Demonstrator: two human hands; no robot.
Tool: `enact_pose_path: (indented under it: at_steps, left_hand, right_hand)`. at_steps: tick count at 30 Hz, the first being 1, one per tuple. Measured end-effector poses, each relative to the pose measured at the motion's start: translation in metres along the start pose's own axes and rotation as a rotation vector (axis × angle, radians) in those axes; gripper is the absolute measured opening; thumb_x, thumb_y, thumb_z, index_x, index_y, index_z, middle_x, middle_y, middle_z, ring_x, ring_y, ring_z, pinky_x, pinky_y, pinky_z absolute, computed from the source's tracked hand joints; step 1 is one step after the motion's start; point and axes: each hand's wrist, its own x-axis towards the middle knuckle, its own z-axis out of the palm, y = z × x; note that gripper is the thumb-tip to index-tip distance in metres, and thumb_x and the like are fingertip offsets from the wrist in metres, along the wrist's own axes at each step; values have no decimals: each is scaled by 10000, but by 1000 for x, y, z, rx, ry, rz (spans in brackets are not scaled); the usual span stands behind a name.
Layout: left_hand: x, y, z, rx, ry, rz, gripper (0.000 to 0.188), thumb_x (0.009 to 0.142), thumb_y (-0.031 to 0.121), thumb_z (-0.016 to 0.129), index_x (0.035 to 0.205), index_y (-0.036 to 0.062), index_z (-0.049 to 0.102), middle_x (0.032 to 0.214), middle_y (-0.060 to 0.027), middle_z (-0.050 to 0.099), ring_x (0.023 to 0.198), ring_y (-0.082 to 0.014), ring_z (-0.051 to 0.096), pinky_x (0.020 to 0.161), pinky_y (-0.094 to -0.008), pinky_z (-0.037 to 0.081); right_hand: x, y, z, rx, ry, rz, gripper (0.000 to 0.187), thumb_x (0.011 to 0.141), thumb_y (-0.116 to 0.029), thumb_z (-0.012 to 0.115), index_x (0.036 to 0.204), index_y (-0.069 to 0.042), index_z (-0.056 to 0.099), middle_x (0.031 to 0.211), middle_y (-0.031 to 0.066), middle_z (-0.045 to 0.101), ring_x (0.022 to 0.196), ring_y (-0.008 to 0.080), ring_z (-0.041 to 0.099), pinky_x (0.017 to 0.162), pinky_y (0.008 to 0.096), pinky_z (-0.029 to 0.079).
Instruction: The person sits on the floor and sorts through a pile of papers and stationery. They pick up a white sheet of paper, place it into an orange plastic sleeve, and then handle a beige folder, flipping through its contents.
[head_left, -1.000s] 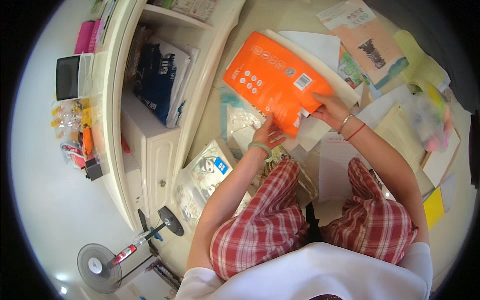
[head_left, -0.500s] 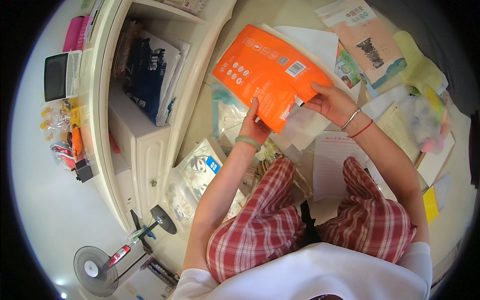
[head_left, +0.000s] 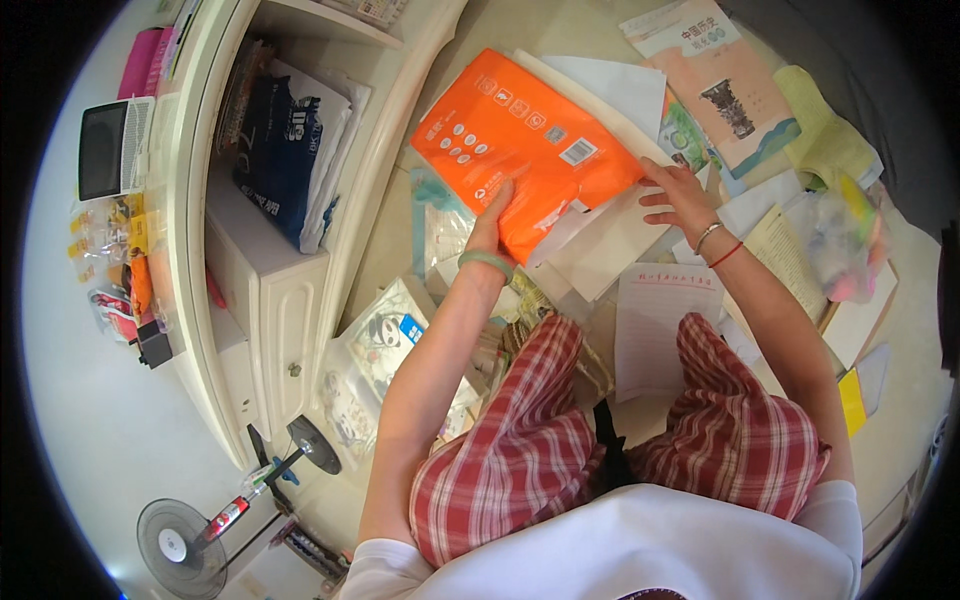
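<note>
An orange plastic package with white print and a barcode is held up over the papers on the floor. My left hand grips its lower left edge, thumb on top and the other fingers hidden beneath. Along the near edge the plastic looks torn, and a pale inner surface shows there. My right hand is at the package's right corner with its fingers stretched apart; the fingertips are near or touching the edge. White and cream sheets lie just below the package and my right hand.
Ahead on the right lie a textbook, a yellow-green cloth-like piece and a clear bag. A lined sheet rests between my knees. At left stand a white cabinet with a dark blue bag, a panda-patterned package and a fan.
My right hand has loosened from the package's lower right edge and moved slightly right, its fingers spreading. The left hand keeps its hold, and more of the package's torn near edge shows.
</note>
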Motion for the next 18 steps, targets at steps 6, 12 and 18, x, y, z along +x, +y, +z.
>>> enact_pose_path:
  at_steps: [6,12,18]
  left_hand:
    - [-42,11,0,-81,-3,-65,523,859,222,675,1291,31,450,1269,-150,548,1110,-286,583,922,-407,519]
    - [-66,-7,-28,-83,18,-113,520,855,209,679,1287,28,455,1272,-148,545,1123,-284,574,943,-403,501]
    - [-76,-25,-38,-203,-21,-65,538,881,218,641,1324,22,408,1306,-145,510,1162,-270,546,971,-407,475]
  right_hand:
    - [-6,-8,2,-26,-238,99,742,832,-595,578,1282,-20,452,1184,119,559,1042,239,603,760,384,559]
    - [-18,-17,0,392,-736,231,710,895,-514,535,1398,-54,336,1355,148,465,1176,283,532,877,478,518]
    - [-15,2,19,13,-539,228,584,851,-314,646,1312,-24,436,1209,108,578,1055,206,607,823,379,548]
